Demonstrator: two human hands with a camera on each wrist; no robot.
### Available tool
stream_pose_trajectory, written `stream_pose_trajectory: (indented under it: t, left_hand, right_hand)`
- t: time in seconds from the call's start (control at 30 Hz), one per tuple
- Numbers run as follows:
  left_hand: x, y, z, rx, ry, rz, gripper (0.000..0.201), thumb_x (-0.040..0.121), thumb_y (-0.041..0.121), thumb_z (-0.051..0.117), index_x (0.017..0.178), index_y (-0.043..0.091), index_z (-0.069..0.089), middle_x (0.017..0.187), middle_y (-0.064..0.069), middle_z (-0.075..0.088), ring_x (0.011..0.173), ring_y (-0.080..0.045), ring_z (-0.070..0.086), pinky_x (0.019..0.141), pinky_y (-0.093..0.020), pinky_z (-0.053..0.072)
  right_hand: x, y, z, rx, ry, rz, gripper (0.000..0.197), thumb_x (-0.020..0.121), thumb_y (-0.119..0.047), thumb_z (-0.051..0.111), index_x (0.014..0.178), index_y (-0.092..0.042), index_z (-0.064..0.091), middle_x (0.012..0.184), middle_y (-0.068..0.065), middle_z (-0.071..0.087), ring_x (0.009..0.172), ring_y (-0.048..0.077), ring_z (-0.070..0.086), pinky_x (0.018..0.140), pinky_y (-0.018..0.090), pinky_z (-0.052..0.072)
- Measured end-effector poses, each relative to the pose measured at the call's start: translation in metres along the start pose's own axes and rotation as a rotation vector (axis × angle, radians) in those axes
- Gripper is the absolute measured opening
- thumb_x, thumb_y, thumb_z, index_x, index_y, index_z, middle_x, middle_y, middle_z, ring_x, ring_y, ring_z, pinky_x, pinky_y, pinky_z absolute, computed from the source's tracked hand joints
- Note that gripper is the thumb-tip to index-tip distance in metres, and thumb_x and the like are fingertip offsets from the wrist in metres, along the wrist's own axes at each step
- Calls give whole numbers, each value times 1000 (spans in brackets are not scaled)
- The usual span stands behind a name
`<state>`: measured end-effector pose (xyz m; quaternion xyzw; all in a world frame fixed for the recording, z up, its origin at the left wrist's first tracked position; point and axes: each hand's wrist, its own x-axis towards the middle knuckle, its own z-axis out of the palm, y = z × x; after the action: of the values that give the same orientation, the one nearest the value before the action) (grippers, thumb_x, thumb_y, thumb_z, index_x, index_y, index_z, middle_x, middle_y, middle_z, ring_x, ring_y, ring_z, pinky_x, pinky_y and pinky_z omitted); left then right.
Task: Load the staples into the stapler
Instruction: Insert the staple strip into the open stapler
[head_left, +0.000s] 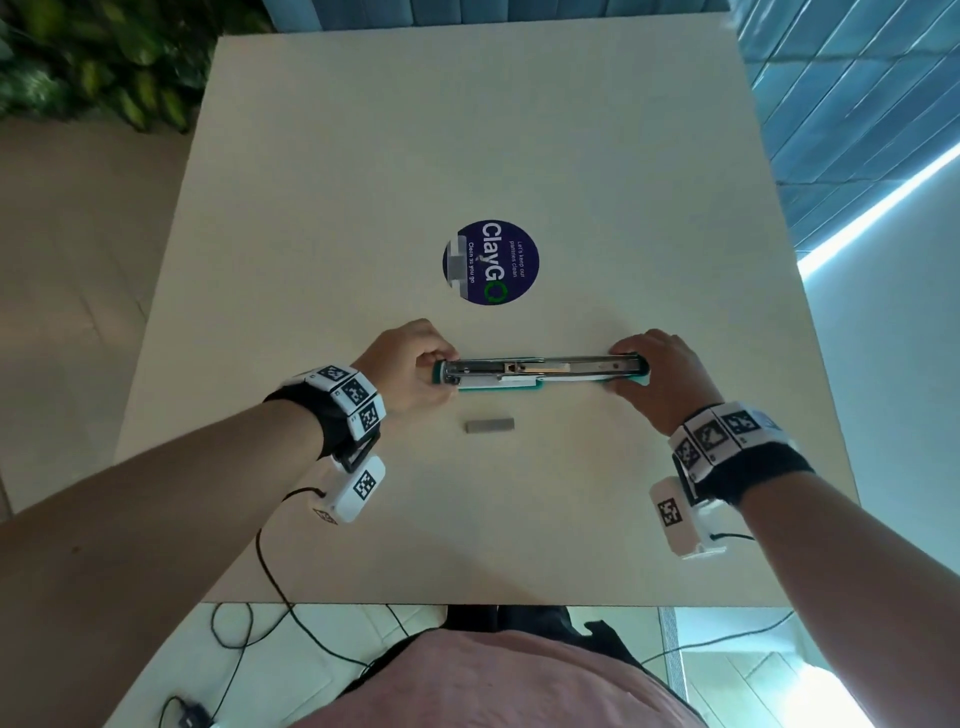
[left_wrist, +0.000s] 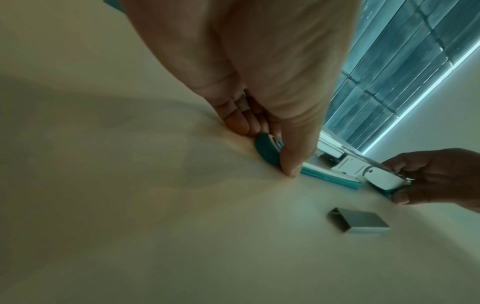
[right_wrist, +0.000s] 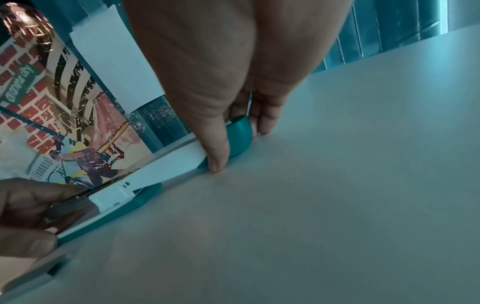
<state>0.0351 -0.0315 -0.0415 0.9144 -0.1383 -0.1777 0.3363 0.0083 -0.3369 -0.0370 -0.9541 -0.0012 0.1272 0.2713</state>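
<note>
A teal and white stapler (head_left: 540, 372) lies swung fully open and flat on the beige table (head_left: 467, 156), its metal staple channel facing up. My left hand (head_left: 415, 369) pinches its left end (left_wrist: 267, 151) between thumb and fingers. At the other end my right hand (head_left: 660, 379) grips the teal tip (right_wrist: 239, 137) the same way. A grey strip of staples (head_left: 490, 425) lies loose on the table just in front of the stapler, between my hands; the left wrist view shows the staples (left_wrist: 359, 223) apart from both hands.
A round dark blue sticker (head_left: 491, 262) is stuck to the table behind the stapler. Black cables (head_left: 270, 571) hang off the table's near edge. Green plants (head_left: 104, 57) stand beyond the far left corner.
</note>
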Motion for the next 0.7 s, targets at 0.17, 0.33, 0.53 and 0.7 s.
stream_pose_trajectory:
  t: [0.17,0.33,0.53,0.7]
  left_hand:
    - [-6,15,-3,105,-5,1,46,61,18,77,102,12,57,99,-8,54,90,-20,51,83,-32,47]
    - [-23,49,13,181,-35,242,32,73,40,71,93,19,60,93,1,57,87,-15,49,76,-29,44]
    - [-30,46,43,283,-240,161,28,82,34,62,104,16,64,105,-2,58,101,-19,53,84,-39,50]
    - [-35,36,45,186,-150,132,14,83,19,59,93,17,67,92,-2,60,89,-19,57,75,-42,53]
  right_hand:
    - [1,2,0,5,-11,-10,27,77,-18,73,102,-14,66,99,9,63,96,27,53,81,27,36]
    - [1,4,4,27,11,4,27,76,-17,74,101,-15,66,97,7,63,95,26,53,80,26,36]
    - [1,5,5,36,11,6,26,77,-18,73,102,-16,65,91,-1,56,91,20,49,79,25,35]
    - [1,7,6,50,29,-3,27,77,-18,73,102,-16,65,95,2,60,88,14,44,79,25,35]
